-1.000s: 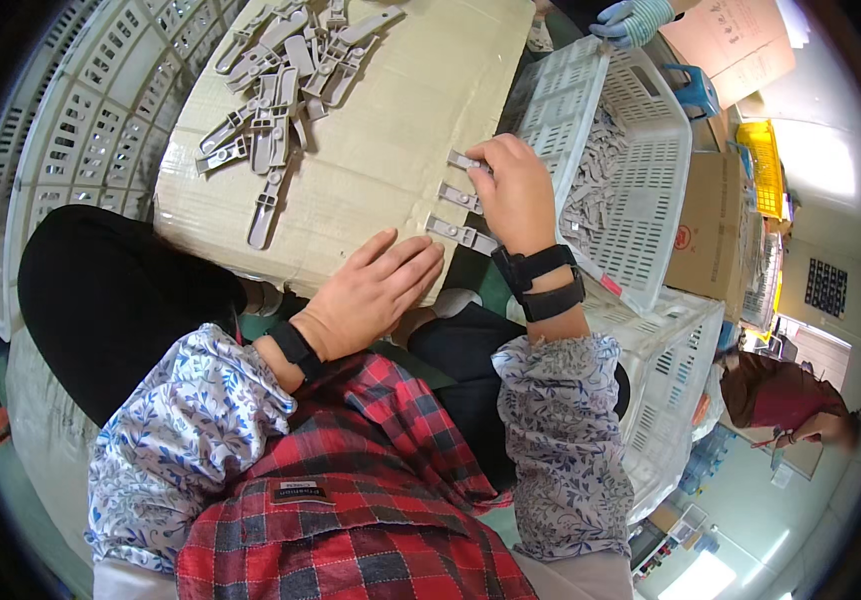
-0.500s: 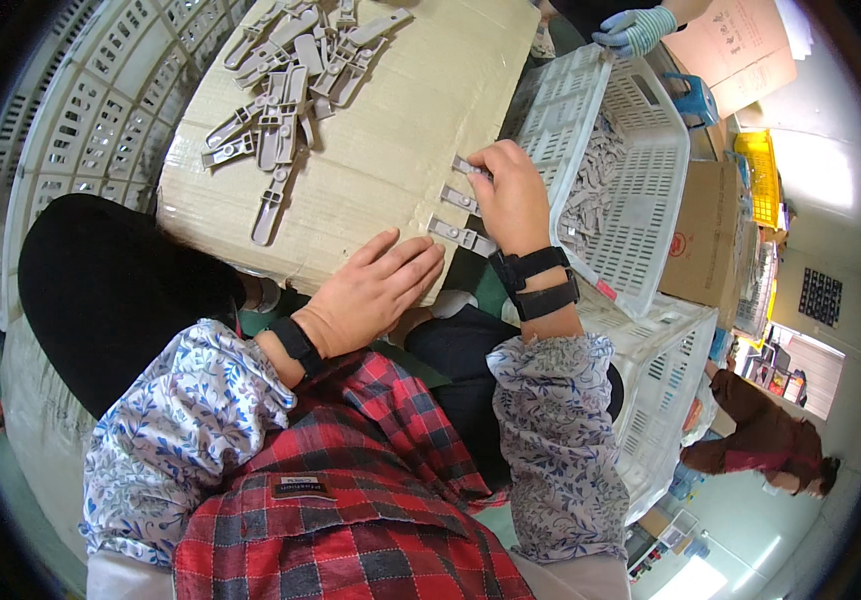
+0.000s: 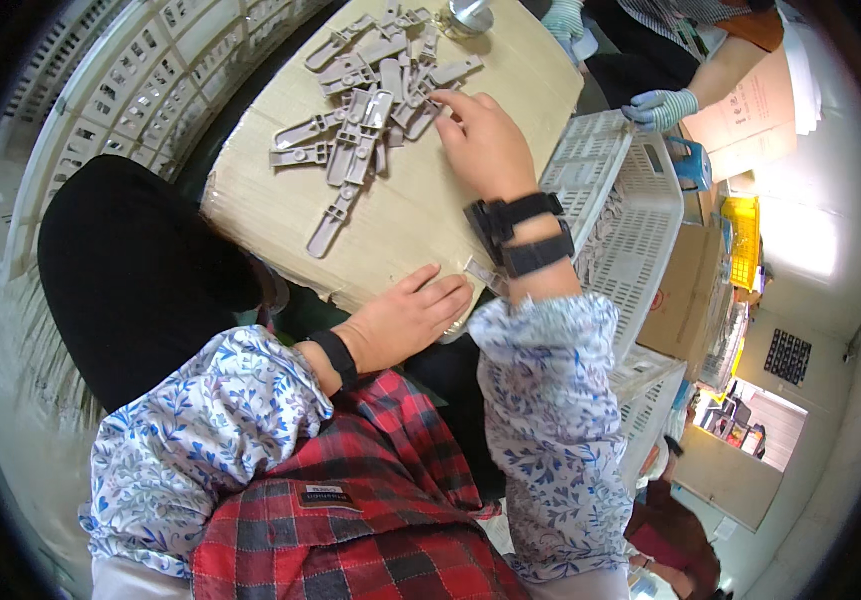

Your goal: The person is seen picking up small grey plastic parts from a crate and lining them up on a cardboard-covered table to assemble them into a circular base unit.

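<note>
Grey plastic clip-like pieces (image 3: 360, 130) lie in a loose pile on a cardboard-covered table (image 3: 260, 120). My right hand (image 3: 490, 145) reaches to the right side of this pile. Its thumb and index finger are apart, with their tips by the outermost pieces, and I see nothing held. At the table's near edge my left hand (image 3: 405, 315) lies flat, its fingers stretched out. A single grey piece (image 3: 486, 275) sits by the right edge, partly covered by my right wrist.
A white crate (image 3: 640, 240) with more grey pieces stands right of the table. On the table's far side is a small round container (image 3: 465, 18). A co-worker's gloved hand (image 3: 660, 110) rests near the crate's far end. Large white crates (image 3: 130, 100) stand at left.
My right hand has left the row of pieces at the right edge and moved far and left to the pile. My left hand stays at the near edge. The view has shifted.
</note>
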Demonstrator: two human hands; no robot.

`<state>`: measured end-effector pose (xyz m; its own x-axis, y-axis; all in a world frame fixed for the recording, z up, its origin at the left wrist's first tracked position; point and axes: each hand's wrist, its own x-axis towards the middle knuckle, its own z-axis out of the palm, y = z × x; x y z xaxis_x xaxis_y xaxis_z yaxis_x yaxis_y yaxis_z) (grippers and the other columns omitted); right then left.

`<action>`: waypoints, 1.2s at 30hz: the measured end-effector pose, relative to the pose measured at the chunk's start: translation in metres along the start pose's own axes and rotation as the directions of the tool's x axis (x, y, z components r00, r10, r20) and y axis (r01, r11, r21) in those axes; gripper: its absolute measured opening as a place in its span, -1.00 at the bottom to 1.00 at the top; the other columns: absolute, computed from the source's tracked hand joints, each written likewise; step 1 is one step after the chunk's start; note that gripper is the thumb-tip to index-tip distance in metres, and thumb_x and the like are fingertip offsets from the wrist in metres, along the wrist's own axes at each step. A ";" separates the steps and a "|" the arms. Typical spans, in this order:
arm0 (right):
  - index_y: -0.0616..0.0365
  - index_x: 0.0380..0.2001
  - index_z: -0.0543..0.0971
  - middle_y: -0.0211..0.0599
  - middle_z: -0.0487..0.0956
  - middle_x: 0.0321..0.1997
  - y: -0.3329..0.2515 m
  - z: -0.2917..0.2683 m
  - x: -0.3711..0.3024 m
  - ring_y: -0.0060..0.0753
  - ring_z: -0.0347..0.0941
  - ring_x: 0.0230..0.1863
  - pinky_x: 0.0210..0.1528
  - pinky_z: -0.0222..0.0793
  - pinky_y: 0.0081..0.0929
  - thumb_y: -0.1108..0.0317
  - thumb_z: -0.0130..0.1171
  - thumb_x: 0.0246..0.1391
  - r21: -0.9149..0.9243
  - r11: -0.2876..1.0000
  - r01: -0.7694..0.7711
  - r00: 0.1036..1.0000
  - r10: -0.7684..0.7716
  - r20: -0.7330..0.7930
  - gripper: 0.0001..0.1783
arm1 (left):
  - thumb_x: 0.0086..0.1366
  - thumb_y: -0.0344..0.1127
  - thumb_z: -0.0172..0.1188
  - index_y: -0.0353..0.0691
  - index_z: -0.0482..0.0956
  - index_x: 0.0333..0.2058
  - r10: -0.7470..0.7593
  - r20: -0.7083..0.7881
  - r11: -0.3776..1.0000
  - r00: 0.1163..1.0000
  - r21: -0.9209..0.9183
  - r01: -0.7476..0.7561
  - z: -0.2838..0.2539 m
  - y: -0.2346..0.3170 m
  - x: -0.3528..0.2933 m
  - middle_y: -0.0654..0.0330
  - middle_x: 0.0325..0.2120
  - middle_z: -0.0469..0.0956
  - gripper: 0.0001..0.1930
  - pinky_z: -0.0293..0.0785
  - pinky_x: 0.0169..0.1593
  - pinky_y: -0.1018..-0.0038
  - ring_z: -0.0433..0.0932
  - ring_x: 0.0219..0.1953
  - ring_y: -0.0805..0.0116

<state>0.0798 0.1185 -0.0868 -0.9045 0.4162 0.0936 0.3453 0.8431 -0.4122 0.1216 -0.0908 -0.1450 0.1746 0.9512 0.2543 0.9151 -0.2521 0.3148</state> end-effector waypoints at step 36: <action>0.10 -0.28 0.64 -0.31 0.57 -0.26 0.087 -0.030 -0.113 -0.12 0.52 -0.14 -0.09 0.33 -0.17 0.42 0.25 -0.03 -0.109 0.978 -0.177 0.963 0.149 -0.227 -0.82 | 0.02 -0.21 0.24 -0.26 0.33 0.27 0.036 0.078 0.999 0.996 -0.002 -0.036 -0.013 0.002 0.008 0.15 0.30 0.29 -0.23 0.08 0.41 0.11 0.20 0.37 0.19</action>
<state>0.2196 0.1553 -0.1060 -0.7625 0.6030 0.2344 0.5249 0.7884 -0.3207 0.1201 -0.0856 -0.1301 0.2358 0.9524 0.1933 0.9072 -0.2870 0.3076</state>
